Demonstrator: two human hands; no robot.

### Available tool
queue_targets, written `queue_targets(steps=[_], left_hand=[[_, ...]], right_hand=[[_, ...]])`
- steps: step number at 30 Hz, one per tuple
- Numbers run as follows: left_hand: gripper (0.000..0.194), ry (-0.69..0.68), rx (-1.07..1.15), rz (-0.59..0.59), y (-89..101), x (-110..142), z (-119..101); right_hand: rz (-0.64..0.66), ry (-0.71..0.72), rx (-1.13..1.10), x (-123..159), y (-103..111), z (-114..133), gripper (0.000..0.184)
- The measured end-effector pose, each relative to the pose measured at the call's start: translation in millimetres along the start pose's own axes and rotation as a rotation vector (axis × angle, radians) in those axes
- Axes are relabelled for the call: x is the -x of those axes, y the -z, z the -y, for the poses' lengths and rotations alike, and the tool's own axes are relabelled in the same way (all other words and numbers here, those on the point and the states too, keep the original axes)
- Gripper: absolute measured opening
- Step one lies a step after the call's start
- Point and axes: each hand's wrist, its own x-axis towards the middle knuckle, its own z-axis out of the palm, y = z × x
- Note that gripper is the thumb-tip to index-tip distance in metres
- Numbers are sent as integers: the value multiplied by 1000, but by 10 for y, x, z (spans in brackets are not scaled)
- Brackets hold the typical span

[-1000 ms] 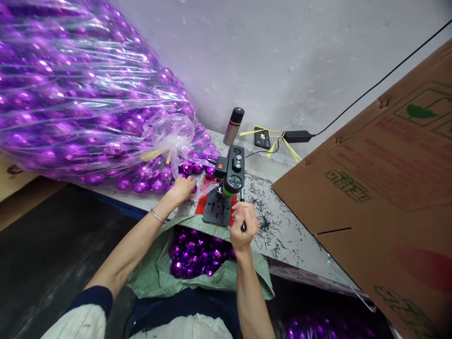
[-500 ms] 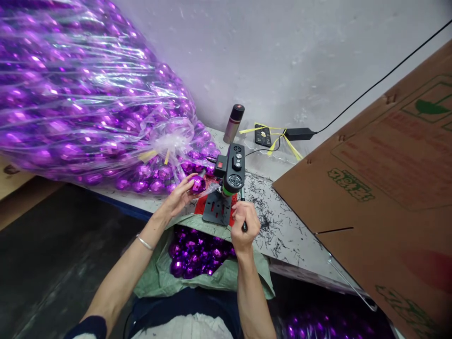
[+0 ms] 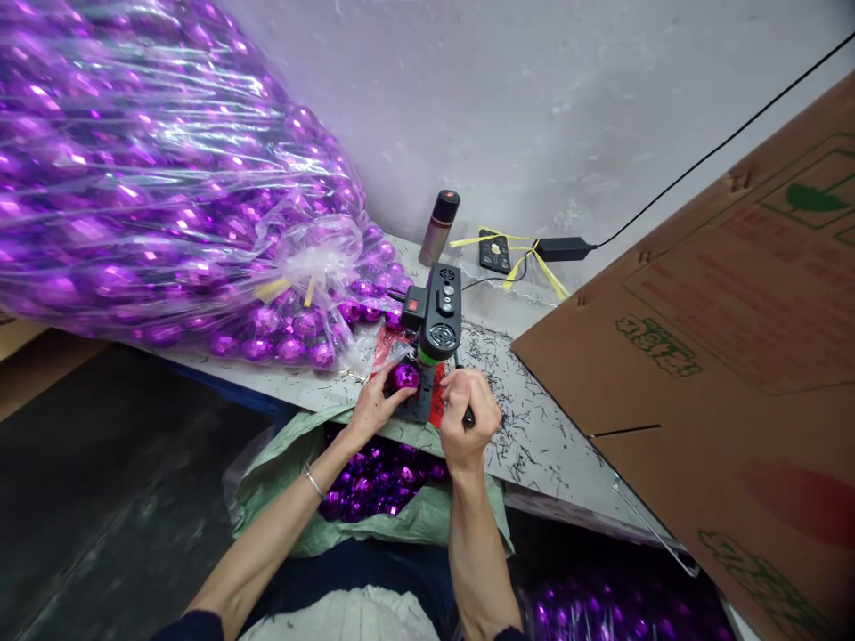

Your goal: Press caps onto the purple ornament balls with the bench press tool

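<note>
A shiny purple faceted ball (image 3: 405, 376) is pinched between the thumb and fingers of my left hand (image 3: 375, 405). It sits under the head of a small black bench drill press (image 3: 442, 312), above its slotted base plate (image 3: 419, 409). My right hand (image 3: 468, 411) is wrapped round the black-gripped lever (image 3: 469, 417) at the machine's right side. Below the bench edge, more purple balls (image 3: 374, 481) lie in an open green woven sack (image 3: 280, 476). The drill's tip and where it meets the ball are hidden.
A large clear bag of purple balls (image 3: 153, 196) fills the left. Black shavings (image 3: 534, 436) litter the white bench. Behind the machine are a spray can (image 3: 440, 229), a phone (image 3: 494, 253) and a black power adapter (image 3: 562, 249). A cardboard box (image 3: 728, 356) stands at right.
My left hand has picked a purple ball from the clear bag's mouth and carried it right, under the machine head. My right hand stays on the lever, a little farther right.
</note>
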Motion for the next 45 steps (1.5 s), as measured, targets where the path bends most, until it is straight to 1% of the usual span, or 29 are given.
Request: queue_targets(steps=[5, 8, 12, 16, 19, 25, 28, 34, 40, 45], left_hand=[[55, -247, -272, 33, -18, -36, -30], [51, -316, -328, 31, -72, -62, -22], [53, -329, -330, -1, -126, -55, 20], [53, -339, -337, -19, -141, -28, 54], [51, -320, -322, -19, -146, -22, 60], [52, -268, -267, 2, -150, -23, 49], [52, -256, -261, 6, -149, -23, 47], [52, -301, -261, -22, -159, -24, 73], [51, -320, -263, -34, -177, -39, 114], [52, -314, -257, -26, -180, -45, 130]], right_hand=[[7, 16, -2, 29, 7, -2, 27], [12, 16, 1, 31, 16, 2, 26], [18, 18, 0, 72, 12, -10, 25], [0, 45, -4, 212, -33, -90, 25], [-13, 92, -8, 345, -84, -183, 25], [-61, 90, -1, 504, -176, -327, 24], [-90, 93, -10, 542, -209, -368, 25], [-106, 101, -24, 595, -256, -419, 26], [-166, 137, 13, 609, -306, -459, 29], [-162, 130, 1, 618, -319, -444, 29]])
